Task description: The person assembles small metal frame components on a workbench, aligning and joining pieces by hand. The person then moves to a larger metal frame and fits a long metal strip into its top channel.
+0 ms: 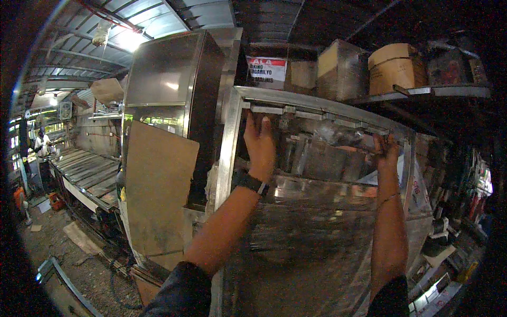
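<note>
A long metal strip point(309, 114) with small brackets along it runs just beneath the top edge of a tall metal frame point(226, 153). My left hand point(259, 145) reaches up to the strip's left end, its fingertips and thumb against it. Near the other end, my right hand point(388, 150) has its fingers bent over the strip. Both arms are raised in front of the frame. Below the strip, the frame's opening shows crumpled clear plastic point(338, 132) and dark items inside. A dark band sits on my left wrist and a thin one on my right.
Left of the frame stands a tall metal cabinet point(158, 79) with a brown cardboard sheet point(158, 190) against it. Boxes and a round cardboard drum point(396, 67) fill the overhead shelf point(433, 92). Far left are a long slatted table point(87, 171) and a person point(41, 141).
</note>
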`<state>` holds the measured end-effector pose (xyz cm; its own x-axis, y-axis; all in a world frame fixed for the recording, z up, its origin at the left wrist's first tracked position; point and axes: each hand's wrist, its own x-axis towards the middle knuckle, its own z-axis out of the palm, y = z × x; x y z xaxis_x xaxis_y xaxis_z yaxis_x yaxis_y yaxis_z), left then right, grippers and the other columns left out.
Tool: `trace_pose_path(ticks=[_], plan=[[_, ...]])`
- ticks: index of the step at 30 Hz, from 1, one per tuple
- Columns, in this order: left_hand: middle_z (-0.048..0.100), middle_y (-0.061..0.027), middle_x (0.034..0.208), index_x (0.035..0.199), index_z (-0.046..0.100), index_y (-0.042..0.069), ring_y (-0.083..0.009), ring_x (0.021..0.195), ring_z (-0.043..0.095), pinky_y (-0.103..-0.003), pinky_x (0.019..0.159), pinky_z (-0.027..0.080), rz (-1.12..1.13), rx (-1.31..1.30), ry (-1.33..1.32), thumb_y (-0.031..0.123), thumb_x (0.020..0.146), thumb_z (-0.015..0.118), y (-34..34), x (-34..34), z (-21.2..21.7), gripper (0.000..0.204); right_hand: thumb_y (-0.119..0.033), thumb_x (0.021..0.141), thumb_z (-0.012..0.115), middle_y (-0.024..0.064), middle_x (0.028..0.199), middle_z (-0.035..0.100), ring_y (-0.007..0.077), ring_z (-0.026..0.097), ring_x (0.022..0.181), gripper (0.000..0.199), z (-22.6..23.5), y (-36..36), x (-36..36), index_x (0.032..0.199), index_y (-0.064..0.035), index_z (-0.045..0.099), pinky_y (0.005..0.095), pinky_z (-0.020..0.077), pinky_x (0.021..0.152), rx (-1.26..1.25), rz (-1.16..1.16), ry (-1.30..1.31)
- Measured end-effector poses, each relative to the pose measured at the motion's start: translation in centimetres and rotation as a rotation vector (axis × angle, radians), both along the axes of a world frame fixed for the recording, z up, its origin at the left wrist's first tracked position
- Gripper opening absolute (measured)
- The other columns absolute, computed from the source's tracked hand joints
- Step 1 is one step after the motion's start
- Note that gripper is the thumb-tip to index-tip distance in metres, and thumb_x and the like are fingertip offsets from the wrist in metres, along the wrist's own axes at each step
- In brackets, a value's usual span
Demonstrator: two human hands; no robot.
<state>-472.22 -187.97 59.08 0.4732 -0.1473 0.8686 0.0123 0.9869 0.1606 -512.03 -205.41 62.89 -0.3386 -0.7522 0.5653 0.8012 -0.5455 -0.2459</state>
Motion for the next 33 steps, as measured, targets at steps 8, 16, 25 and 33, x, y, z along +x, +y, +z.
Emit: trace_pose_path(ticks=[8, 16, 25, 33], plan=[[0.063, -0.0151, 0.127, 0.149, 0.04, 0.0, -0.0192, 0.109, 0.064, -0.033, 0.095, 0.055, -0.32, -0.004, 0.18, 0.004, 0.096, 0.077, 0.4, -1.1, 1.9, 0.065, -0.027, 0.106, 0.065, 0.0196, 0.104, 0.07, 0.0337, 0.072, 0.097, 0.029, 0.4, -1.0, -1.7, 0.116, 0.0008, 0.063, 0.0444, 0.0664, 0.092, -0.017, 0.02, 0.077], [0.065, -0.0147, 0.118, 0.158, 0.023, 0.009, -0.0217, 0.102, 0.066, -0.035, 0.089, 0.057, -0.21, 0.055, 0.204, 0.001, 0.091, 0.08, -0.5, -2.8, 1.6, 0.088, -0.028, 0.103, 0.07, 0.0155, 0.096, 0.072, 0.0296, 0.074, 0.094, 0.031, -0.6, -0.3, -1.8, 0.112, 0.0012, 0.066, 0.0335, 0.0679, 0.076, -0.068, 0.018, 0.113], [0.066, -0.0098, 0.112, 0.144, 0.041, 0.007, -0.0235, 0.095, 0.067, -0.04, 0.084, 0.061, -0.322, -0.056, 0.28, -0.007, 0.093, 0.072, -2.6, -2.8, 3.6, 0.061, -0.024, 0.106, 0.064, 0.016, 0.103, 0.071, 0.0298, 0.073, 0.095, 0.024, -0.3, 2.8, 0.6, 0.11, 0.0002, 0.063, 0.0415, 0.0674, 0.089, -0.024, -0.054, 0.048], [0.072, -0.0136, 0.095, 0.108, 0.057, 0.002, -0.0277, 0.074, 0.073, -0.042, 0.069, 0.066, -0.478, 0.138, 0.247, 0.011, 0.098, 0.076, -3.3, -2.0, 3.6, 0.023, -0.028, 0.105, 0.067, 0.0126, 0.094, 0.073, 0.0243, 0.073, 0.083, 0.023, -0.4, 4.3, 0.5, 0.105, -0.0052, 0.064, 0.0392, 0.0685, 0.08, -0.062, -0.093, 0.149]])
